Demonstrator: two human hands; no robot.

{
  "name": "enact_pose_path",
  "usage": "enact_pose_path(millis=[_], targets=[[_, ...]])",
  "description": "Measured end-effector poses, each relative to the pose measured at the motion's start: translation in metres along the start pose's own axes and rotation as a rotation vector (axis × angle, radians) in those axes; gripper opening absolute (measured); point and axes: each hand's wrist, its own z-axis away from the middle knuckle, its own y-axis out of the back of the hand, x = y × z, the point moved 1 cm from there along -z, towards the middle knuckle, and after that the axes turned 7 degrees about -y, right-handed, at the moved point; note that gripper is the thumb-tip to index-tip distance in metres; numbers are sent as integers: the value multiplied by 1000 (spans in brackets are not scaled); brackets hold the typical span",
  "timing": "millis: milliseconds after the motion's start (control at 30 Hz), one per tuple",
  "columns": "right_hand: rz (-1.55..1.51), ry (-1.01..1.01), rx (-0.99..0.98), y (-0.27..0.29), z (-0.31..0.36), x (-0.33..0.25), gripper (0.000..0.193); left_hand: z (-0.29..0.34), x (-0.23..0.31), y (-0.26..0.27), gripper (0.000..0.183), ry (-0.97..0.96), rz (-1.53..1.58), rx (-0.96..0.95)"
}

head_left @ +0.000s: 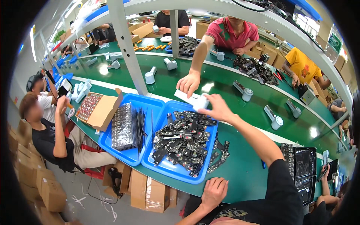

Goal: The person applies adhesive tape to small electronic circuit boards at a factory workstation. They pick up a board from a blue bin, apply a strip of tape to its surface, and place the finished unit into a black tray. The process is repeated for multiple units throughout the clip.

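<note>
- Extends the right hand (221,107) to the rounded head of a white handheld housing (193,100), thumb and fingers parted about it; cannot tell whether gripping or just touching.
- Meets a co-worker's hand (189,83) there, reaching from across and laid on the handle.
- Has the housing beyond the far rim of the right blue tray (168,174), along the near side of the green conveyor (221,78).
- Rests the left hand (215,189) low at the near edge of the green surface (240,165), fingers loosely curled; cannot tell whether empty.
- Has black electronic modules (183,138) heaped in the right tray, with loose ones just outside its right rim.
- Has the left blue tray (129,155) adjoining, with a plastic-wrapped stack (123,127) and thin black strips (140,123) inside.
- Shows an open cardboard box (103,112) of small red parts farther left.
- Shows black trays (304,165) well to the right.
</note>
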Motion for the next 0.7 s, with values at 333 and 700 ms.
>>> enact_pose_path(millis=[333,700], targets=[[-212,-42,76,-12,-2,-12,50,-3,1,-2,9,21,25,4],[-72,-327,194,-61,-35,45,70,-2,2,-2,8,32,6,20]])
